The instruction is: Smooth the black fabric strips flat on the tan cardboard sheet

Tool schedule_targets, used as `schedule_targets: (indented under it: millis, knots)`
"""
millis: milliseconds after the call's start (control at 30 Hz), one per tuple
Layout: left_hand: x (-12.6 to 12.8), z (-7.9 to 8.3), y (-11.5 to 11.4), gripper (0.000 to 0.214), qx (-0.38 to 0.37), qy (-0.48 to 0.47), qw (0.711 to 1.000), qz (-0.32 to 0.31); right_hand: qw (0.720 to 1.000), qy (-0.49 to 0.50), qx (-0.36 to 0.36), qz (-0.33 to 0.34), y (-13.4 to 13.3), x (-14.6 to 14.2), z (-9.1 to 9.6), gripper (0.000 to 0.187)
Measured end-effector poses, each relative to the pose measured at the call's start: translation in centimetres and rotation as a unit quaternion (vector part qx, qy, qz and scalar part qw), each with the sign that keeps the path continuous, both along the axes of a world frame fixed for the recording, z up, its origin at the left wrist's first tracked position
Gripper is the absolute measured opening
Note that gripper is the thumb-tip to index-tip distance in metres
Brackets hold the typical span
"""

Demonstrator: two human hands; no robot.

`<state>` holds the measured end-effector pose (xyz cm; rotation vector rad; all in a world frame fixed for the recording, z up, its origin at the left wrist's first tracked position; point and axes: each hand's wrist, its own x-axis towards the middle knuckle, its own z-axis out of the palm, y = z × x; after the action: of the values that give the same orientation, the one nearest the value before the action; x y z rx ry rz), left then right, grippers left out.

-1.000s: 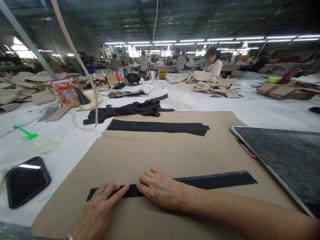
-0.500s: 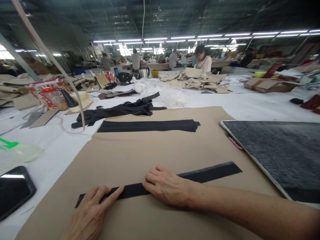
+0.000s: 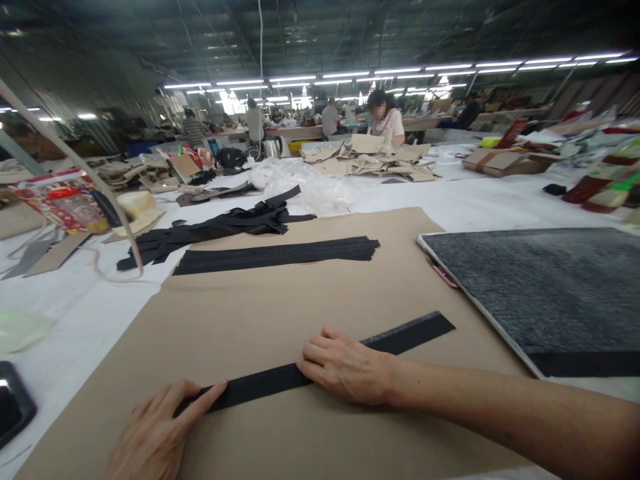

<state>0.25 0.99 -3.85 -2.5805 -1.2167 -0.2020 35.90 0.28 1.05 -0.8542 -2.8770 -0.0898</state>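
A long black strip (image 3: 410, 333) lies across a brown cardboard sheet (image 3: 280, 307) in front of me. My left hand (image 3: 155, 433) rests flat on the strip's left end, fingers stretched out and pointing right. My right hand (image 3: 345, 367) lies on the strip's middle, fingers bent down onto it and pressing it to the cardboard. Farther back on the cardboard is a neat stack of black strips (image 3: 275, 255). Behind that lies a loose heap of black strips (image 3: 215, 227).
A dark grey board (image 3: 540, 287) lies to the right, a black phone (image 3: 13, 410) at the left edge. A hose (image 3: 100, 193) hangs at left beside a printed bag (image 3: 63, 203). Beige pieces (image 3: 370, 160) are piled behind; other people work at far tables.
The view has swung to the right, so everything has slid left in the picture. My hands have moved apart along the strip: the left toward its left end, the right toward its middle.
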Motion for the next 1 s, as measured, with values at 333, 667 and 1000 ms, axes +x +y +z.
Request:
schedule_targets:
  millis: [333, 667, 1000]
  knots:
    - [14.5, 0.7, -1.9, 0.050, 0.032, -0.165, 0.978, -0.120, 0.999, 0.023, 0.024, -0.002, -0.3, 0.3, -0.9, 0.015]
    - [13.7, -0.7, -1.4, 0.057, -0.034, -0.111, 0.986, -0.122, 0.999, 0.017, 0.049, -0.007, -0.8, 4.1, -1.4, 0.017]
    - [14.6, -0.3, -1.5, 0.074, -0.046, -0.045, 0.994, -0.089, 0.998, 0.006, 0.058, -0.020, -1.7, 6.5, -1.1, 0.015]
